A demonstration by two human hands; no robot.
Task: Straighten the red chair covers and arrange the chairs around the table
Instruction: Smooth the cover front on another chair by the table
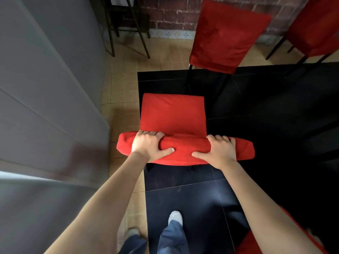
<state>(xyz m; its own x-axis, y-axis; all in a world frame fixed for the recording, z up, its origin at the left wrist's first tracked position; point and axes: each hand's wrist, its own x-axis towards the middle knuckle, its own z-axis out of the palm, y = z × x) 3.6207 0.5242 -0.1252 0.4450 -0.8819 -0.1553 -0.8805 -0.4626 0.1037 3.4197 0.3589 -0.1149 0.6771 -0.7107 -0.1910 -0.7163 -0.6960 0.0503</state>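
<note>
Your feet (175, 217) are standing at the bottom of the frame on the dark floor (183, 198), directly behind the chair (173, 114) you are working on, which is putting both arms squarely over its back. Another red cover (256, 242) is showing at the lower right corner.

At centre frame, your left hand (149, 147) and right hand (219, 150) are both gripping the top of the backrest (185, 151), fingers curled over its far edge and thumbs pressing the near face. They are sitting apart, one toward each end, probably so that you are keeping the cover even while pulling or steering the chair. Its red seat is lying just beyond your hands, smooth apart from slight creases.

Farther up, a second chair (225, 37) is facing you with its cover hanging a little rumpled, and a third (311, 30) is cut off at the upper right. No table is showing itself clearly; the dark area at right may be it, though you cannot tell. A grey wall (45, 88) is filling the left side.
</note>
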